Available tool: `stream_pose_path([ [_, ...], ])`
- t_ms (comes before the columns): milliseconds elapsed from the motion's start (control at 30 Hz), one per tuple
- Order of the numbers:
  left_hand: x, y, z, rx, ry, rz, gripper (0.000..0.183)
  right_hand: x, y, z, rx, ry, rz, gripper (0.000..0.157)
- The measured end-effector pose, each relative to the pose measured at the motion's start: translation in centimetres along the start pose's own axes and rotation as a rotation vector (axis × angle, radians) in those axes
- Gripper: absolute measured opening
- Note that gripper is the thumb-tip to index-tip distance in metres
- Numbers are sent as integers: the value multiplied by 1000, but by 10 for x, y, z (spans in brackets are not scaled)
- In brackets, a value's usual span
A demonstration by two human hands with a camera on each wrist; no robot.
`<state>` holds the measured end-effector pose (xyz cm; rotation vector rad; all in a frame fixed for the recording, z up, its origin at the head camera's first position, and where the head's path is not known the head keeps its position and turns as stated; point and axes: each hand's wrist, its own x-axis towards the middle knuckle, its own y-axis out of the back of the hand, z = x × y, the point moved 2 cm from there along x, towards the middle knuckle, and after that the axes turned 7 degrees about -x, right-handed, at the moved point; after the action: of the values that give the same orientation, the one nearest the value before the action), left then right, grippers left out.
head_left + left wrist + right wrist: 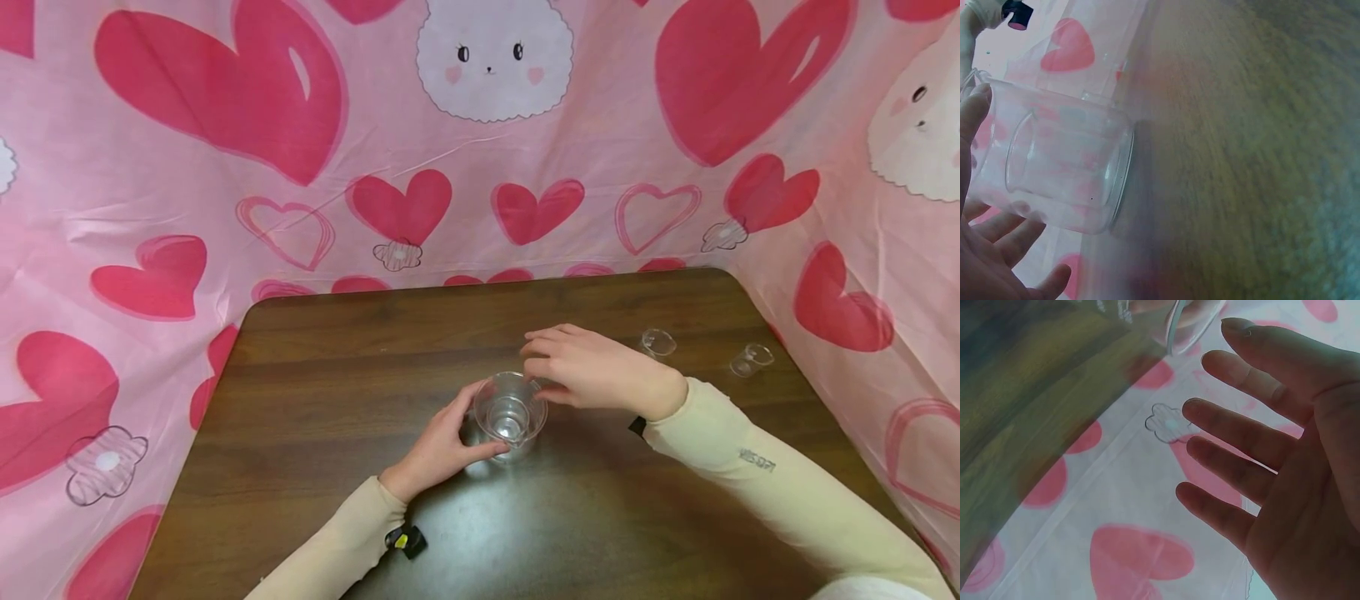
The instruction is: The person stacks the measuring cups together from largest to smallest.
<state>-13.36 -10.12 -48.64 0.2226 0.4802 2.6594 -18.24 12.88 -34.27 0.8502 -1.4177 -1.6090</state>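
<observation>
A large clear beaker (483, 408) stands upright on the table, with a smaller clear beaker (507, 414) inside it. My left hand (441, 443) grips the large beaker's left side, thumb at the front. Seen from the left wrist, the large beaker's wall (1075, 215) lies between the thumb and fingers of that hand (1000, 253). Over the right of the rim hovers my right hand (588, 367), holding nothing. The right wrist view shows its fingers (1235, 419) spread and relaxed, apart from the glass at the top.
Two small clear beakers stand toward the back right of the dark wooden table (330, 375): one (659, 342) just beyond the right wrist, the other (751, 360) nearer the right edge. A pink heart-patterned cloth (465, 150) surrounds the table's back and sides.
</observation>
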Motion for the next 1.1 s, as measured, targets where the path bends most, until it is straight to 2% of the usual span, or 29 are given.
stream_pose_path([
  [633, -2, 2, 3, -2, 20, -9, 89, -23, 0, 18, 37, -88, -9, 26],
  [1100, 0, 3, 6, -1, 11, -8, 90, -37, 0, 27, 42, -113, 14, 30],
])
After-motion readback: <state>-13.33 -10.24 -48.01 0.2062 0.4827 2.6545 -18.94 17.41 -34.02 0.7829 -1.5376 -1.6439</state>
